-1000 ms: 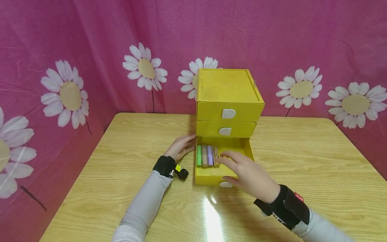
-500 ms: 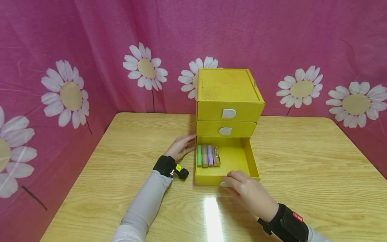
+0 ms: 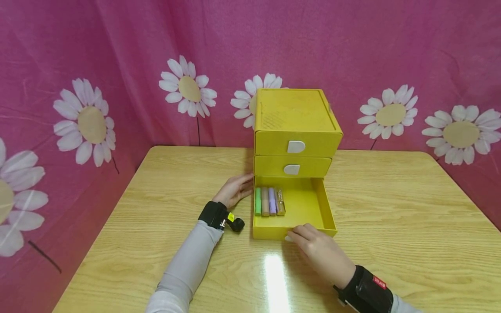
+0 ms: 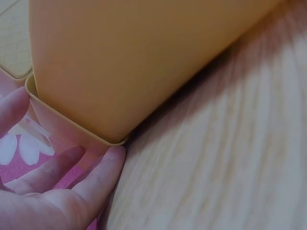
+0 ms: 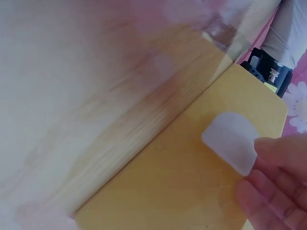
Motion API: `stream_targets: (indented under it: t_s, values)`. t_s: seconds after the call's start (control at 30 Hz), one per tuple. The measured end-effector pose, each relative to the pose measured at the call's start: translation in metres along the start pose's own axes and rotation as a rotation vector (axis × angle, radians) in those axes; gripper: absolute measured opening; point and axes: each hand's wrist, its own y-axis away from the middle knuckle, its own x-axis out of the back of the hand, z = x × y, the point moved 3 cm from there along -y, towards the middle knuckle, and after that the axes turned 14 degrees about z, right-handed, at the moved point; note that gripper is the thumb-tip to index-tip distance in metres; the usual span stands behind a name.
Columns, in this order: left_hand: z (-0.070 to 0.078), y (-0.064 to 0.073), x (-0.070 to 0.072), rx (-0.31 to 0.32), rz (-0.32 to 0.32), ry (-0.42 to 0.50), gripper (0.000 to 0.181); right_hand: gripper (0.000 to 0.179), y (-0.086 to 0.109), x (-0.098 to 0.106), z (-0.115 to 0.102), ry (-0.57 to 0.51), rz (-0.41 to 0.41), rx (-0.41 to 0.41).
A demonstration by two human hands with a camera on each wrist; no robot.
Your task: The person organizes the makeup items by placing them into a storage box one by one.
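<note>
A yellow three-drawer cabinet (image 3: pixel 295 115) stands at the back middle of the wooden table. Its bottom drawer (image 3: pixel 309 204) is pulled out. Along the drawer's left side lie a green stick (image 3: pixel 257 201), a tan one, a purple one and a gold-brown one (image 3: pixel 280 202). My left hand (image 3: pixel 236 189) rests with straight fingers against the cabinet's lower left side; in the left wrist view its fingertips (image 4: pixel 112 160) touch the bottom corner. My right hand (image 3: pixel 311 241) is at the drawer front, and its fingers (image 5: pixel 276 153) touch the white handle (image 5: pixel 229 141).
The two upper drawers are shut, each with a white handle (image 3: pixel 295 147). The wooden table (image 3: pixel 391 208) is ringed by a pink cloth with daisies (image 3: pixel 90 124) at the back and both sides. A glare patch lies near the front edge.
My right hand has drawn back out of the open drawer and come to its front, with fingers on the white handle. The left hand and the drawer have not moved.
</note>
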Motion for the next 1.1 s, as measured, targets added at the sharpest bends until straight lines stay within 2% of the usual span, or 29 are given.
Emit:
stream_targets:
  t_s: [0.57, 0.87, 1.1]
  values:
    - [0.0, 0.0, -0.001, -0.002, 0.006, -0.01, 0.042, 0.03, -0.007, -0.003, 0.004, -0.016, -0.035, -0.031]
    - [0.0, 0.0, 0.0, -0.002, -0.004, -0.008, 0.043, 0.035, -0.012, -0.007, 0.015, -0.02, -0.057, -0.071]
    - [0.001, 0.0, 0.0, -0.007, -0.002, -0.015, 0.043, 0.024, -0.019, -0.011, 0.023, -0.007, -0.072, -0.096]
